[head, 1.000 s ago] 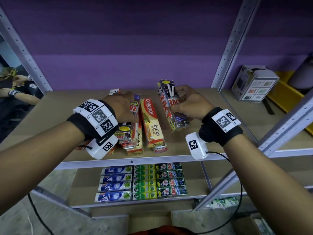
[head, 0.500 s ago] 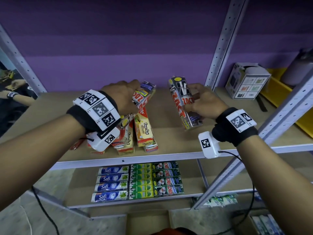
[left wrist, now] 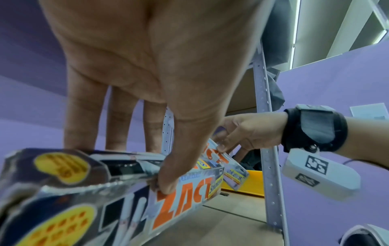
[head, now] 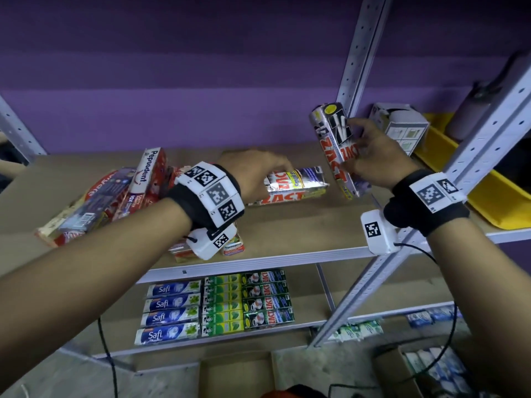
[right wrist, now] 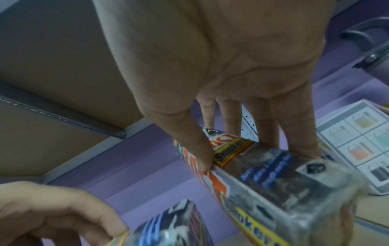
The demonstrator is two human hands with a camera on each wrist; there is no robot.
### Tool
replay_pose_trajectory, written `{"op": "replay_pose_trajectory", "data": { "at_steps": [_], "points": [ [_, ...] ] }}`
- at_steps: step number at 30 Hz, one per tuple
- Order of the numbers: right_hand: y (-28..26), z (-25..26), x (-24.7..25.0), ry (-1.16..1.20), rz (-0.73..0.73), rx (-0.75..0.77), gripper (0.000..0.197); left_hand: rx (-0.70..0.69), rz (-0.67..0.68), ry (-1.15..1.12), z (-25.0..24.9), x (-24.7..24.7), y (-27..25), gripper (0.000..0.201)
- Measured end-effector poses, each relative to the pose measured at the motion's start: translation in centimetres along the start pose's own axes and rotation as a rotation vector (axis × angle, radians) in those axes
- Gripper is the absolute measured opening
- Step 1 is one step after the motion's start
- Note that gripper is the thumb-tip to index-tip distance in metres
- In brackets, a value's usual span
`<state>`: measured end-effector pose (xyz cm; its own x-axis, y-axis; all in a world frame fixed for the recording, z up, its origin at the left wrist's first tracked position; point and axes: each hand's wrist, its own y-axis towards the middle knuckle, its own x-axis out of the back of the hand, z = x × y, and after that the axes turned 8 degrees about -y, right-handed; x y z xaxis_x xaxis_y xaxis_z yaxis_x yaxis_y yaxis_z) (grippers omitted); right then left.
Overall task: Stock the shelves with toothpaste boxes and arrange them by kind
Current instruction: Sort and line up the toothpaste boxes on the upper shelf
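Note:
My right hand [head: 370, 156] grips silver Zact boxes [head: 334, 147], tilted upright above the right end of the wooden shelf [head: 301, 231]; thumb and fingers [right wrist: 303, 133] clamp their sides. My left hand [head: 253, 173] holds a stack of two more Zact boxes [head: 296, 185] lying lengthwise over the shelf's middle, thumb on the front face [left wrist: 166, 183]. A jumbled pile of Pepsodent [head: 149, 170] and Colgate boxes [head: 97, 193] lies at the left, partly hidden by my left forearm.
The shelf below holds neat rows of Safi boxes [head: 169, 311], green boxes [head: 222, 305] and Zact boxes [head: 267, 300]. A metal upright [head: 356, 53] stands just behind my right hand. A white carton [head: 399, 127] and yellow bin [head: 474, 182] sit in the bay to the right.
My left hand has carried its Zact boxes right, out of the pile, and turned them lengthwise. My right hand has lifted its boxes up and right toward the upright.

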<state>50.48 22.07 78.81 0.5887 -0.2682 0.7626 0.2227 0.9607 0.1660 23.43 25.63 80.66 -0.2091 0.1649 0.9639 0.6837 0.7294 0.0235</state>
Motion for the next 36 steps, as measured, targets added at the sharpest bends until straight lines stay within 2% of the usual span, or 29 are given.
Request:
{"op": "replay_pose_trajectory", "data": {
  "at_steps": [4, 7, 10, 13, 17, 21, 27, 32, 36],
  "points": [
    [-0.3, -0.5, 0.8, -0.068, -0.031, 0.059, 0.079, -0.032, 0.048, -0.01, -1.7, -2.4, 0.5, 0.058],
    [-0.7, -0.7, 0.8, -0.088, 0.015, 0.086, 0.076, -0.041, 0.123, 0.004, -2.5, -4.4, 0.8, 0.055],
    [-1.1, -1.3, 0.0, -0.099, 0.051, 0.114, 0.076, -0.005, 0.173, -0.001, -2.8, -6.5, 0.7, 0.049],
    [-1.6, -1.7, -1.2, -0.128, 0.075, 0.158, 0.074, 0.048, 0.222, -0.128, -2.8, -7.9, 0.5, 0.05],
    [-1.5, -1.6, -2.9, -0.184, 0.147, 0.18, 0.078, 0.058, 0.196, -0.185, -2.5, -8.0, 0.1, 0.046],
    [-0.8, -1.0, -4.6, -0.306, 0.192, 0.215, 0.076, 0.066, 0.166, -0.1, -1.5, -6.9, -0.7, 0.032],
    [-0.3, 1.0, -7.1, -0.403, 0.339, 0.304, 0.076, 0.189, 0.13, -0.024, 0.8, -4.7, -2.8, 0.013],
    [-0.3, 2.1, -9.1, -0.443, 0.485, 0.326, 0.072, 0.213, 0.124, -0.028, 1.8, -4.4, -4.0, 0.012],
    [-0.3, 2.6, -9.6, -0.451, 0.579, 0.29, 0.066, 0.224, 0.116, -0.011, 2.3, -4.5, -4.3, 0.023]
  ]
}}
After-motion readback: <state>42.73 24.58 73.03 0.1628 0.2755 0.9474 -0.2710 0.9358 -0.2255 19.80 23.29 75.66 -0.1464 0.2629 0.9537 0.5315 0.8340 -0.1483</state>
